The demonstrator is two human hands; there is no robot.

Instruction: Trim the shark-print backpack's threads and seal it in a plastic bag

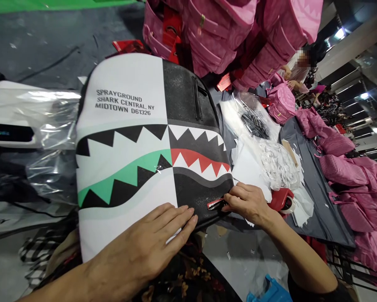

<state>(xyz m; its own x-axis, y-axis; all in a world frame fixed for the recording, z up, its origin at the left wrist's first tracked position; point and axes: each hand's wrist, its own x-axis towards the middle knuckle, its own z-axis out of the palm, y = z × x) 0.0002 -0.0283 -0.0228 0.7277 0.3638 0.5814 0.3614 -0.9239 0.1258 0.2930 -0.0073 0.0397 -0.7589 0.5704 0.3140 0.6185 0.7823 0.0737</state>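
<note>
A black and white backpack (pixel 128 113) with a printed shark mouth in green, black, red and white lies face up before me. My left hand (pixel 158 239) rests flat on its lower front, fingers stretched out. At the lower right corner, my right hand (pixel 243 201) is closed around a small, narrow tool (pixel 215 204) with a red edge and a shiny metal part. The tool's tip points left over the black panel; most of its body is hidden by my fingers, so its exact kind is unclear.
Pink backpacks (pixel 213 37) are piled behind, and more pink bags (pixel 349 176) lie to the right. White packing material (pixel 278 161) and a red tape dispenser (pixel 281 200) sit beside my right hand. Clear plastic wrap (pixel 53 126) covers the left side. Other people work in the background.
</note>
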